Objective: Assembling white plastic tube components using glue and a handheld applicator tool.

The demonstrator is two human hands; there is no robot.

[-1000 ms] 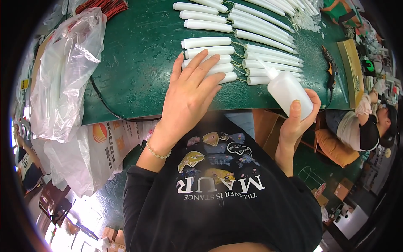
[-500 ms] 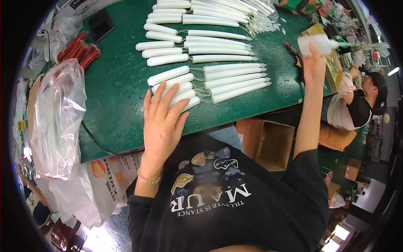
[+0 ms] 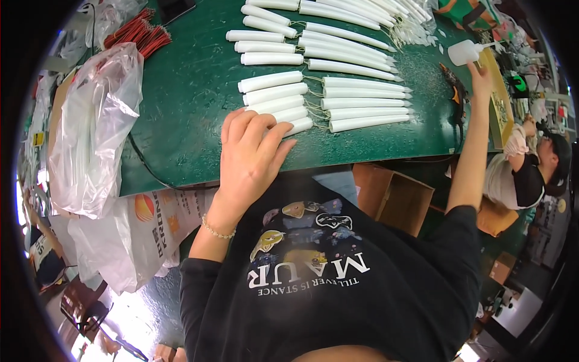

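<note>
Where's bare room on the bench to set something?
Largest: green tabletop between translucent plastic bag and white cylindrical tubes. Smaller: strip along the near edge, below the white tapered sticks and right of the left hand. Crowded: far middle, packed with both; far right, around white plastic squeeze bottle and tan cardboard tray.

A loose black top (image 3: 338, 308) with roughly elbow-length sleeves (image 3: 202, 280) is displaying multicoloured motifs (image 3: 304, 232) and bold white lettering (image 3: 309, 273), while a pale beaded bracelet (image 3: 218, 231) is encircling the left wrist (image 3: 225, 218).
</note>
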